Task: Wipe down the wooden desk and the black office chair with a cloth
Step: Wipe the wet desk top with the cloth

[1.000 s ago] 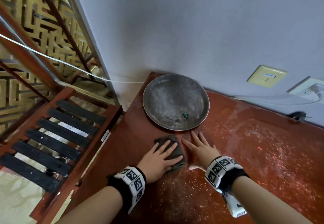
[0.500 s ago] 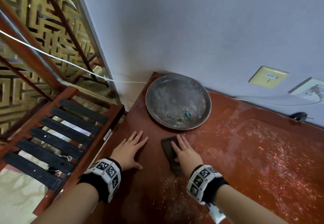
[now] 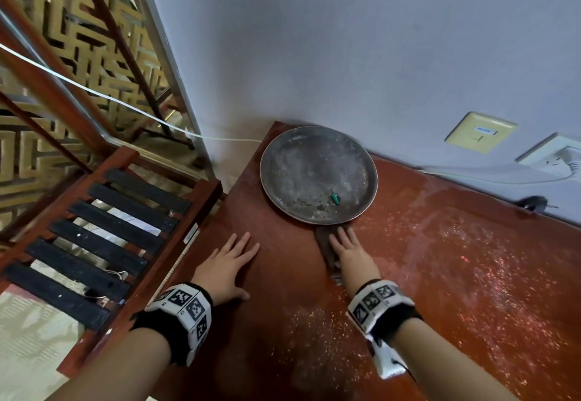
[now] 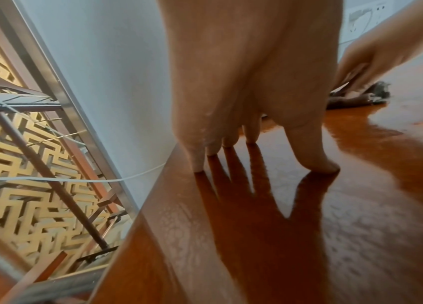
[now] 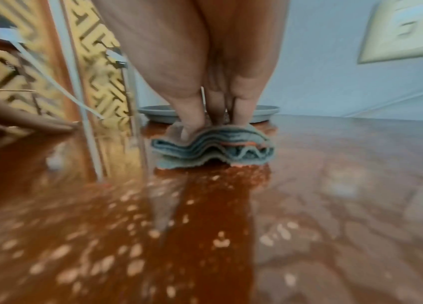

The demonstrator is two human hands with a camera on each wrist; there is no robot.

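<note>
Left hand [image 3: 227, 267] lies flat, fingers spread and holding nothing, bracing on the wooden tabletop [image 3: 456, 290]; right hand [image 3: 351, 254] presses straight fingers on the folded cloth [image 3: 323, 245], at the metal tray's [image 3: 361, 212] six o'clock, to sweep dust.

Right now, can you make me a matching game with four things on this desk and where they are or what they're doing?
Things:
1. cloth
2. left hand
3. small green thing
4. round metal tray

Places or states:
A. lying inside the tray
B. flat on the bare desk, holding nothing
C. folded, pressed down under the right hand
D. in the desk's corner by the wall

Pairs: 1-C, 2-B, 3-A, 4-D
</note>
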